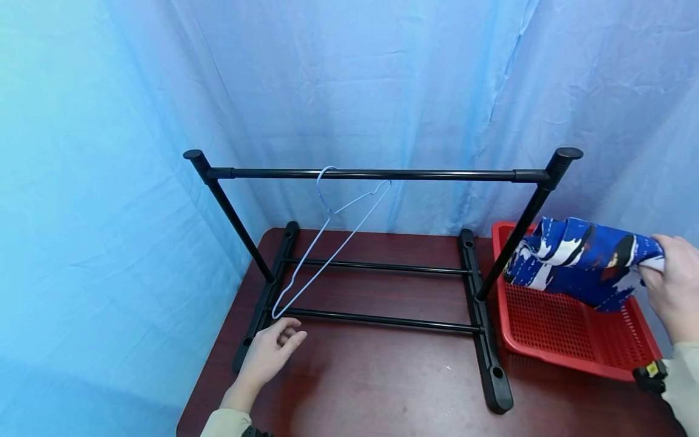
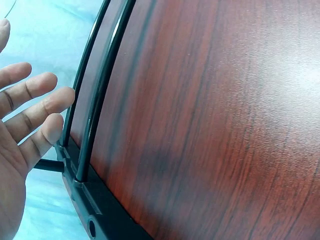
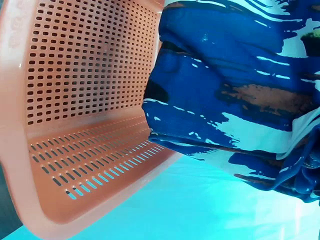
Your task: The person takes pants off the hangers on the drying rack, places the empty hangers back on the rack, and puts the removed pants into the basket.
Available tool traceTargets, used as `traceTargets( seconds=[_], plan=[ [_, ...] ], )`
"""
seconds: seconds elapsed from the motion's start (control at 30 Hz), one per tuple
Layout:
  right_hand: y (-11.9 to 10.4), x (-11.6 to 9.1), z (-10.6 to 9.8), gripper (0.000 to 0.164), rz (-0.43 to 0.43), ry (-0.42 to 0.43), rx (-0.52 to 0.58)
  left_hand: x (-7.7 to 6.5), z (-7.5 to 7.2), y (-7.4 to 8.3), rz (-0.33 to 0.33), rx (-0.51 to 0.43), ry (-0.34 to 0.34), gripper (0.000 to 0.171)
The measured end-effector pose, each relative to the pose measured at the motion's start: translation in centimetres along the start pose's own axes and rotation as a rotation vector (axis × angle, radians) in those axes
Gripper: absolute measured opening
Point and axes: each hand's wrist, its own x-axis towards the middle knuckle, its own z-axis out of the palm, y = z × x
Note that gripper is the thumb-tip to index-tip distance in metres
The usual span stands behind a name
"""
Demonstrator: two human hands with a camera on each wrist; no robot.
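Note:
My right hand [image 1: 676,285] grips one end of a folded blue cloth [image 1: 587,255] with white, black and brown patches. It holds the cloth over a red plastic basket [image 1: 579,362]. Blue fabric [image 3: 230,95] fills much of the right wrist view, where the hand itself is out of sight. My left hand [image 1: 269,355] hovers over the table's left side with loosely bent fingers and nothing in them. Just above its fingertips is the lower corner of a pale wire hanger [image 1: 349,240], hooked on the bar of a black rack [image 1: 426,175].
The rack's feet [image 1: 488,364] and two low crossbars [image 1: 382,318] stand on a dark red wood-grain table [image 1: 393,376]. At the right the basket sits close against one foot. Light blue curtains [image 1: 382,79] hang behind and to the left.

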Motion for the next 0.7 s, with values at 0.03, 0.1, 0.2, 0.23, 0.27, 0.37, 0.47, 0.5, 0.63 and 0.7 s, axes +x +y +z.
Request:
traceTargets(
  seconds=[0.03, 0.1, 0.2, 0.23, 0.27, 0.37, 0.47, 0.5, 0.63, 0.7],
  plan=[
    [0.1, 0.1, 0.1, 0.015, -0.001, 0.002, -0.001, -0.1, 0.1, 0.0, -0.004, 0.005, -0.005, 0.031],
    [0.2, 0.2, 0.3, 0.015, -0.01, 0.002, -0.001, -0.2, 0.3, -0.1, -0.01, 0.018, -0.015, 0.032],
    [0.6, 0.4, 0.6, 0.017, -0.018, 0.0, -0.007, -0.4, 0.7, -0.2, -0.004, 0.063, -0.02, 0.036],
    [0.6, 0.4, 0.7, 0.017, -0.018, -0.003, -0.01, -0.5, 0.9, -0.3, 0.0, 0.087, -0.019, 0.038],
    [0.7, 0.5, 0.8, 0.018, -0.02, -0.002, -0.014, -0.5, 1.0, -0.4, 0.007, 0.113, -0.018, 0.041],
    [0.8, 0.8, 1.0, 0.018, -0.026, 0.006, -0.017, -0.6, 1.5, -0.6, 0.049, 0.203, -0.017, 0.048],
    [0.8, 1.1, 1.1, 0.019, -0.039, 0.03, -0.021, -0.6, 2.1, -1.0, 0.081, 0.271, -0.034, 0.055],
    [0.8, 1.1, 1.2, 0.02, -0.038, 0.038, -0.025, -0.6, 2.3, -1.2, 0.083, 0.291, -0.043, 0.058],
    [0.8, 1.2, 1.7, 0.027, -0.011, 0.049, -0.046, -0.8, 3.2, -1.6, 0.051, 0.369, -0.079, 0.068],
    [0.7, 1.2, 2.0, 0.03, 0.01, 0.038, -0.058, -0.9, 3.6, -1.8, 0.03, 0.396, -0.094, 0.07]
  ],
)
